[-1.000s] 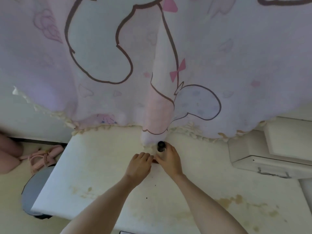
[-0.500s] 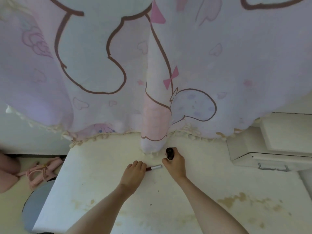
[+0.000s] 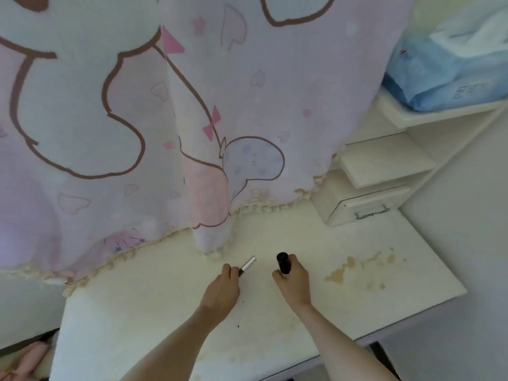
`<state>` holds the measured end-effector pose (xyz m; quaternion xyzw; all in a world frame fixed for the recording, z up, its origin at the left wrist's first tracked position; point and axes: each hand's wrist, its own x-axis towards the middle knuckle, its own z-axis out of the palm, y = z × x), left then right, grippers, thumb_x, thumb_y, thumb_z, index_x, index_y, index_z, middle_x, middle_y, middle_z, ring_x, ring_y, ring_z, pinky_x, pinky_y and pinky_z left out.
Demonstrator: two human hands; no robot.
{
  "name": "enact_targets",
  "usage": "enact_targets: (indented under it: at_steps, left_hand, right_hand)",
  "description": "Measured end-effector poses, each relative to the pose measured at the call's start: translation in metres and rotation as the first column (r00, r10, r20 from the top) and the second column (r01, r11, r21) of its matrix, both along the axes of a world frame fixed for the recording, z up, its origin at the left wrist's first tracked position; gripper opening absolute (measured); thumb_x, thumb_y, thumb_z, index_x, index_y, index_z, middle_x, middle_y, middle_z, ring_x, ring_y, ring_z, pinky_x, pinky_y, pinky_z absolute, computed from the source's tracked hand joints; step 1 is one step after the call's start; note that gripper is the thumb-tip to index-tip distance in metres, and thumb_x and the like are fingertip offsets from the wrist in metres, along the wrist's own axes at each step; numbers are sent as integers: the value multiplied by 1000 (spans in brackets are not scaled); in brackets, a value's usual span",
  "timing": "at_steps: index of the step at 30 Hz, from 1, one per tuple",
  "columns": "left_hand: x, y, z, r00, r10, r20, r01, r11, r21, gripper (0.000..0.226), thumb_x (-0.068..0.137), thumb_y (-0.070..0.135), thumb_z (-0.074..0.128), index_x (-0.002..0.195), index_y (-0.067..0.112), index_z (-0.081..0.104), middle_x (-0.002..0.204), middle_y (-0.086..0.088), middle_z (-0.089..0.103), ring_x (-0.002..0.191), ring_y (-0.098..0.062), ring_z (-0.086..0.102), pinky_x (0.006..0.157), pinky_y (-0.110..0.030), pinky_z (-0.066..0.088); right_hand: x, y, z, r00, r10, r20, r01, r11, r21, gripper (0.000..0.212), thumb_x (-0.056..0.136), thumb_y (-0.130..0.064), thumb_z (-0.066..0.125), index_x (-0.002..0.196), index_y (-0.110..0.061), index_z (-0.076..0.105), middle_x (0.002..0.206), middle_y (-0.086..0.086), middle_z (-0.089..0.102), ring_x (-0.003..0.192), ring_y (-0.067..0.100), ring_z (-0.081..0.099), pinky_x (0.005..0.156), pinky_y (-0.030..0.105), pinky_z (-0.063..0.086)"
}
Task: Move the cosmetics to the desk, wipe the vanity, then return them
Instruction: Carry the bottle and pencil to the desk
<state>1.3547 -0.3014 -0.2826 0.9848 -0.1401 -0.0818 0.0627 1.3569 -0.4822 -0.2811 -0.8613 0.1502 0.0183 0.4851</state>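
Head view gives us both of our hands low in the middle, over a cream-white bench (image 3: 137, 312) with yellowish stains. Our left hand (image 3: 221, 291) has its fingers curled round a slim cosmetic stick with a silver metal end (image 3: 248, 263); only that end and a dark stretch show, the rest is hidden in our grip. Our right hand (image 3: 292, 281) has its fingers closed round a dark cylindrical cosmetic tube (image 3: 283, 263), held upright, its lower part covered by our fingers, so we cannot tell whether it touches the bench. The two items are near each other but apart. A pale pink curtain with brown cartoon outlines (image 3: 165, 119) fills most of the view, hides whatever lies behind it, and its fringed hem rests on the bench just beyond our hands. To the right stands a small cream drawer box with a metal handle (image 3: 365, 207), partly behind the curtain edge. Above it, a white shelf (image 3: 428, 116) carries a blue plastic pack (image 3: 439, 78), cut off by the frame and blurred. Something pink sits at the bottom left corner, too cropped to identify.
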Motion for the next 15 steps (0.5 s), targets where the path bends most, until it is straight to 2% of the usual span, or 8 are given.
enact_targets:
  at_steps: [2, 3, 4, 6, 7, 10, 13, 15]
  left_hand:
    - [4, -16, 24, 999, -44, -25, 43, 998, -36, 16, 86, 15, 61, 96, 6, 50, 84, -8, 56, 52, -26, 54, 43, -29, 29]
    - [6, -25, 29, 997, -72, -11, 71, 996, -60, 15, 96, 20, 45, 102, 6, 45, 88, -8, 59, 63, -30, 59, 48, -31, 32]
    - [8, -35, 36, 991, -135, 14, 135, 986, -93, 17, 98, 23, 41, 101, 6, 44, 84, -8, 61, 63, -31, 60, 47, -30, 31]
    - [11, -59, 52, 957, -264, 124, 279, 952, -127, 21, 94, 26, 55, 90, 8, 44, 63, -4, 60, 46, -27, 56, 39, -24, 23]
    - [10, -72, 58, 934, -319, 158, 339, 933, -118, 22, 94, 28, 54, 89, 9, 44, 61, -4, 60, 45, -26, 55, 39, -24, 23]
    - [-2, -118, 86, 874, -465, 144, 481, 871, -105, 29, 101, 35, 28, 101, 10, 42, 81, -7, 64, 66, -30, 60, 50, -31, 32]
    - [-24, -169, 116, 781, -580, 233, 614, 781, -114, 33, 101, 36, 26, 104, 9, 44, 86, -8, 66, 71, -31, 62, 52, -31, 33]
    - [-47, -207, 136, 712, -655, 253, 694, 712, -111, 34, 101, 36, 26, 105, 8, 45, 88, -8, 66, 72, -31, 62, 52, -30, 33]
  right_hand:
    - [-17, -10, 9, 993, -108, 46, 109, 994, -19, 32, 74, -2, 59, 66, -20, 35, 58, -3, 36, 51, 13, 32, 49, 25, 24]
    - [-25, -15, 14, 983, -164, 78, 167, 985, -32, 33, 75, -2, 60, 66, -22, 35, 57, -4, 37, 50, 12, 33, 49, 25, 25]
    - [-34, -21, 19, 970, -217, 109, 223, 974, -43, 34, 77, -3, 61, 65, -23, 36, 56, -5, 37, 50, 11, 34, 49, 24, 26]
    - [-54, -35, 29, 935, -320, 154, 328, 944, -31, 31, 80, -5, 60, 65, -21, 39, 56, -4, 38, 51, 12, 35, 50, 24, 28]
    - [-65, -43, 36, 911, -377, 167, 385, 923, -18, 28, 81, -5, 60, 65, -17, 41, 56, -3, 39, 51, 13, 36, 50, 24, 28]
    - [-100, -70, 58, 797, -573, 190, 575, 817, 51, 24, 84, -6, 57, 66, -11, 43, 57, 0, 41, 53, 15, 37, 50, 22, 29]
    - [-142, -100, 88, 621, -767, 162, 748, 642, 171, 23, 87, -8, 55, 68, -16, 44, 59, -2, 43, 55, 13, 41, 51, 23, 33]
    - [-173, -124, 109, 498, -850, 175, 819, 527, 229, 28, 85, -6, 54, 63, -17, 39, 59, -1, 40, 54, 13, 37, 51, 26, 31]
